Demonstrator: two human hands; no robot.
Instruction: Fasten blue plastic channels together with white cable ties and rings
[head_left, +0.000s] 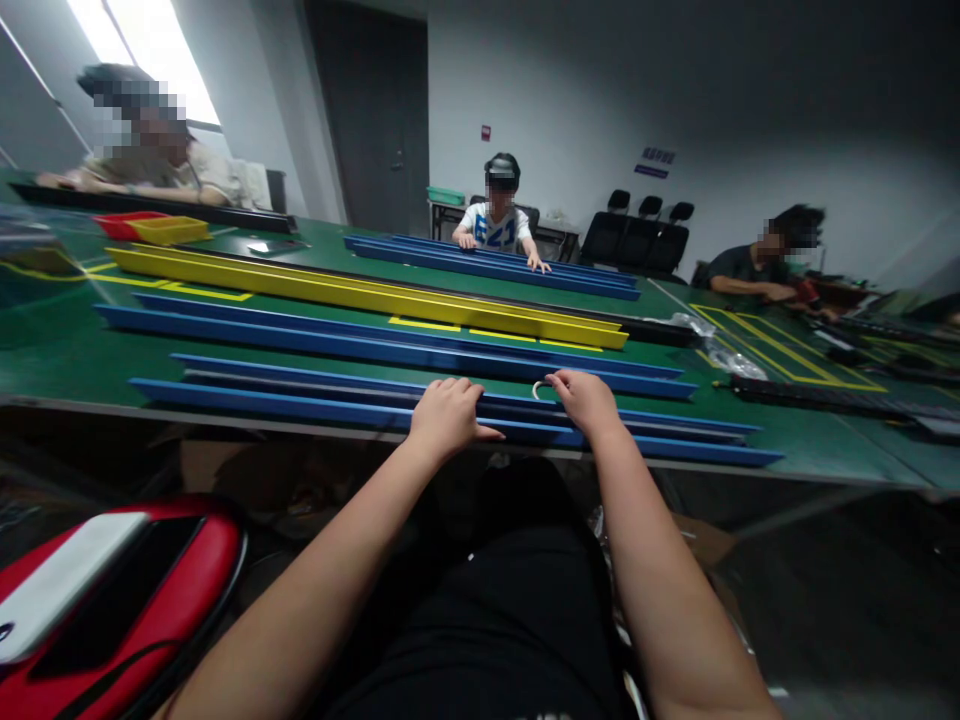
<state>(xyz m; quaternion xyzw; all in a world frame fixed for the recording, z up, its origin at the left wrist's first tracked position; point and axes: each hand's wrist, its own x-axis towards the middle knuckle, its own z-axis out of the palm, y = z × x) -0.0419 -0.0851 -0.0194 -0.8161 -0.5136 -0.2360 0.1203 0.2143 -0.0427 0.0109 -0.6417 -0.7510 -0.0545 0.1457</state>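
Note:
A long blue channel [300, 405] with raised side walls lies along the table's near edge, and a dark strip with a pale edge runs inside it. My left hand [448, 412] rests over the middle of this channel, its thumb sticking out to the right, apart from the fingers; the fingertips are partly hidden. Just to the right, my right hand [589, 400] is closed in a pinch above the same channel. From its fingertips curls a thin white strip [538, 390], bent into a hook.
Beyond lie another blue channel [360, 338], a yellow channel [360, 290] and more blue channels [480, 265] under a co-worker's hands. Red [124, 222] and yellow [176, 231] trays stand at left. Crumpled clear plastic [731, 355] lies right. A red stool [202, 560] stands below left.

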